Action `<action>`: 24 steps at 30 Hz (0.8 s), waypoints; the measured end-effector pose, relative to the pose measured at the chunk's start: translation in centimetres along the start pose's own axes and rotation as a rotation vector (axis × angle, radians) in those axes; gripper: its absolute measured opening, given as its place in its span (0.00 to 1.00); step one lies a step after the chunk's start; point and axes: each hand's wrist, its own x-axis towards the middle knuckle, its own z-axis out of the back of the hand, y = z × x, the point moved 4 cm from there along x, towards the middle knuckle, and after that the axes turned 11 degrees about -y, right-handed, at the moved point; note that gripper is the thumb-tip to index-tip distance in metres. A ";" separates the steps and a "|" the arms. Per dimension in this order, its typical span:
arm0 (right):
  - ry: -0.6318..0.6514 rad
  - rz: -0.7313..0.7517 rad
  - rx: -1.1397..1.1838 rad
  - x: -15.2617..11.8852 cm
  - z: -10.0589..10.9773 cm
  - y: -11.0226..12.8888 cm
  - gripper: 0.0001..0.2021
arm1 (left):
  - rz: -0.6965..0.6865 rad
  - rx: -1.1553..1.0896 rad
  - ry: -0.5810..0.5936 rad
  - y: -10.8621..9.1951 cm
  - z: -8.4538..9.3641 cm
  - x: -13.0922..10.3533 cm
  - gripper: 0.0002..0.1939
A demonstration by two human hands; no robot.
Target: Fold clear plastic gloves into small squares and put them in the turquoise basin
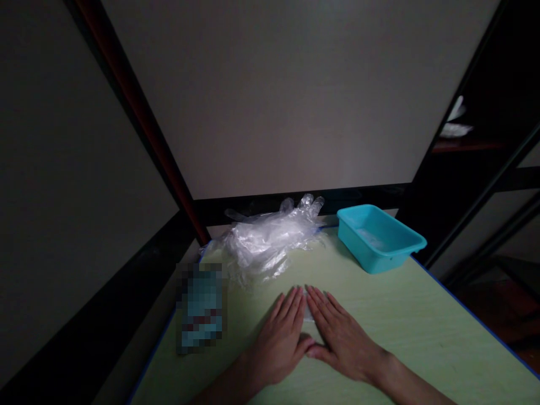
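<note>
My left hand [280, 337] lies flat, palm down, near the front middle of the pale green table. Beside it my right hand [343, 340] is also flat, and the two thumbs meet while the fingertips nearly touch. Between the hands shows a small piece of thin whitish plastic [308, 313], partly hidden under the fingers. Beyond them spreads a heap of clear plastic gloves [270, 236] at the table's back left.
A turquoise basket [379, 261] with something whitish inside stands at the back right of the table [405, 326]. A blurred-out packet [201, 306] lies at the left edge. Wardrobe panels [291, 101] rise behind the table.
</note>
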 end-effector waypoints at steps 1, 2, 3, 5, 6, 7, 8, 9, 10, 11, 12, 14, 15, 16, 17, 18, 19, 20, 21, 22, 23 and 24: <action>-0.006 0.001 0.000 0.0 0.0 0.0 0.39 | 0.006 0.007 0.006 0.0 -0.1 -0.1 0.35; -0.010 0.000 0.001 0.0 0.0 0.0 0.39 | 0.010 0.014 0.013 0.1 -0.2 -0.1 0.34; -0.013 -0.002 0.001 0.0 0.0 0.0 0.39 | 0.011 0.020 0.021 0.1 -0.3 -0.2 0.34; -0.014 -0.006 0.000 0.0 0.1 0.0 0.38 | 0.012 0.031 0.033 0.1 -0.4 -0.2 0.34; -0.010 -0.007 0.002 0.0 0.1 0.0 0.38 | 0.014 0.034 0.037 0.1 -0.4 -0.2 0.34; -0.008 -0.007 0.005 0.0 0.1 0.0 0.38 | 0.017 0.035 0.043 0.1 -0.4 -0.2 0.34; -0.006 -0.007 0.009 0.0 0.2 0.0 0.38 | 0.020 0.035 0.047 0.0 -0.3 -0.2 0.34; -0.002 -0.008 0.013 0.1 0.3 0.0 0.38 | 0.022 0.032 0.051 0.0 -0.3 -0.2 0.34; 0.003 -0.010 0.015 0.1 0.3 0.0 0.38 | 0.023 0.027 0.056 0.0 -0.2 -0.2 0.34; 0.013 -0.012 0.017 0.1 0.3 0.0 0.38 | 0.023 0.021 0.061 0.0 -0.2 -0.2 0.34; 0.024 -0.014 0.017 0.1 0.3 0.0 0.38 | 0.024 0.012 0.065 0.0 -0.1 -0.2 0.34; 0.044 -0.019 0.021 0.0 0.3 -0.1 0.37 | 0.032 -0.012 0.065 0.1 -0.1 -0.2 0.34; 0.050 -0.022 0.027 0.0 0.3 -0.1 0.37 | 0.037 -0.031 0.064 0.2 -0.2 -0.2 0.34; 0.052 -0.026 0.036 0.0 0.3 -0.1 0.37 | 0.042 -0.057 0.061 0.3 -0.2 -0.3 0.34; 0.053 -0.032 0.048 0.0 0.2 -0.2 0.37 | 0.052 -0.089 0.058 0.5 -0.3 -0.3 0.34; 0.053 -0.041 0.064 0.1 0.2 -0.3 0.38 | 0.068 -0.126 0.057 0.6 -0.4 -0.3 0.35; 0.054 -0.051 0.086 0.1 0.2 -0.4 0.39 | 0.091 -0.165 0.057 0.8 -0.5 -0.3 0.36; 0.054 -0.065 0.113 0.1 0.2 -0.5 0.40 | 0.119 -0.204 0.054 1.0 -0.6 -0.2 0.38; 0.052 -0.081 0.142 0.1 0.3 -0.6 0.42 | 0.151 -0.241 0.047 1.1 -0.7 -0.2 0.39; 0.049 -0.098 0.173 0.2 0.4 -0.8 0.44 | 0.182 -0.275 0.033 1.3 -0.8 -0.2 0.41; 0.041 -0.113 0.202 0.2 0.5 -0.9 0.45 | 0.210 -0.305 0.013 1.4 -0.8 -0.2 0.42; 0.027 -0.123 0.228 0.2 0.7 -1.1 0.46 | 0.232 -0.334 -0.013 1.5 -0.8 -0.2 0.43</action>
